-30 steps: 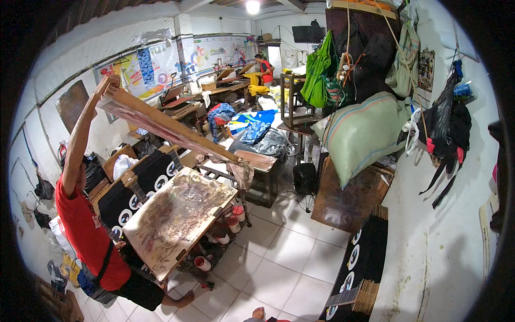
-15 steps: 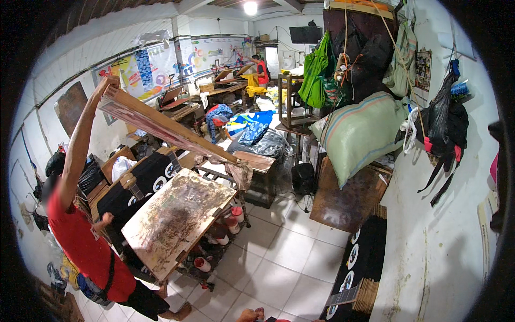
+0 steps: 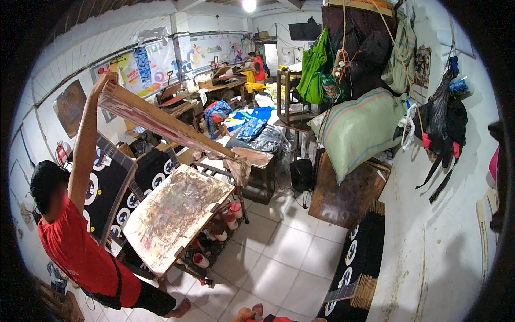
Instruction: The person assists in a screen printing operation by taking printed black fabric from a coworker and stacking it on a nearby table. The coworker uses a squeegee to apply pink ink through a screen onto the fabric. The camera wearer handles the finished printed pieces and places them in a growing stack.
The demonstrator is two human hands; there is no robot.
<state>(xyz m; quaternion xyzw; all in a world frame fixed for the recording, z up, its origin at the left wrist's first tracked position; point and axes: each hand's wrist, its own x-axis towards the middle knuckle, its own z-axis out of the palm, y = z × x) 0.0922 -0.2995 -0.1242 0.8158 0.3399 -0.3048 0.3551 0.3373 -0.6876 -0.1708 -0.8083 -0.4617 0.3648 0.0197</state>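
At the lower edge, a small patch of bare skin looks like my left hand (image 3: 248, 313), beside some red cloth; its fingers do not show clearly. Farther right, only a sliver of skin, perhaps my right hand (image 3: 318, 320), comes into view. Nearest to it is a stack of black cloth panels (image 3: 343, 284) with white round prints, with brown board edges along the wall side. To the left, a co-worker in a red shirt (image 3: 86, 241) holds up one end of a wooden frame (image 3: 171, 123) above a paint-stained board (image 3: 177, 214) on a stand.
Stained pots (image 3: 230, 220) stand under the board. More black printed panels (image 3: 102, 177) lie beyond the co-worker. A large pale green sack (image 3: 365, 134) rests above a brown board (image 3: 346, 193). Bags (image 3: 442, 118) hang on the right wall. Another person (image 3: 257, 67) is far back.
The co-worker's head and body have shifted, and the lower hand is now hidden. More black printed panels show beside the co-worker. The raised frame remains aloft. My view has shifted slightly.
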